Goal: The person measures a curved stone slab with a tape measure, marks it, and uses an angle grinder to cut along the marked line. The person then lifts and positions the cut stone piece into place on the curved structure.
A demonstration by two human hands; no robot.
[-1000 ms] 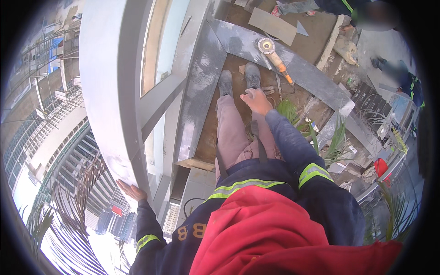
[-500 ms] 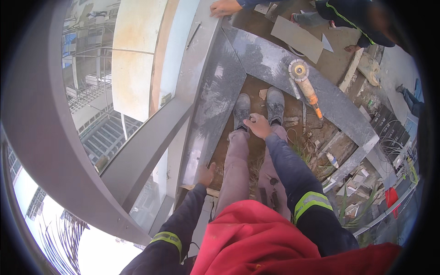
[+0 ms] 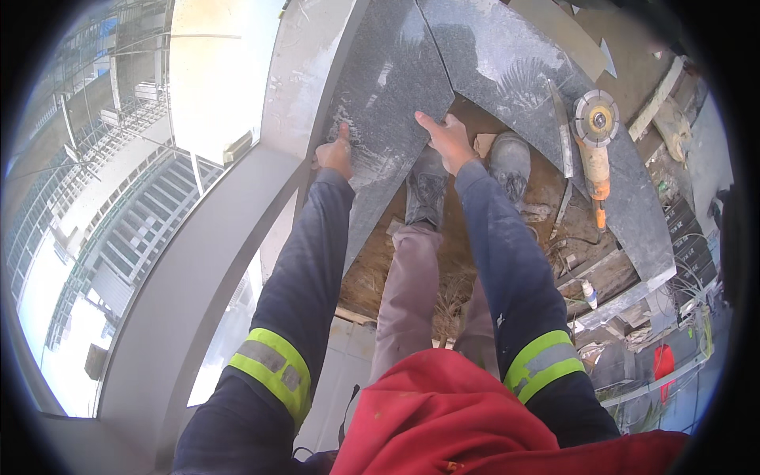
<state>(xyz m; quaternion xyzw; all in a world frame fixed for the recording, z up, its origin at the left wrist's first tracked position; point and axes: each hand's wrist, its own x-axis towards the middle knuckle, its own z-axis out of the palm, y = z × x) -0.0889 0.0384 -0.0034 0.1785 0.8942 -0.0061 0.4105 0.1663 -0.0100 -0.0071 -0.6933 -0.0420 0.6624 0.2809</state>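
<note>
— Where's the slab sitting, from what you see?

— I see the grey granite slab lying flat on the ledge, straight ahead of both boots. Its long axis runs away from me, top of the view down toward the lower left, and it narrows to a point near the wearer's left knee. Its far right corner meets a second granite slab along a diagonal joint.

— Hands?

— My left hand rests on the slab's left edge, fingers curled, thumb pointing up. The right hand grips the right edge, fingers folded over it, thumb laid on top.

— Room to shift it?

— Tight on the left: a pale concrete frame runs just beside that edge, and past it there is open air with tall buildings far below. On the right, a bare brown bed lies between the two slabs. An angle grinder with an orange handle lies on the second slab, near the right boot, well apart from both hands.
</note>
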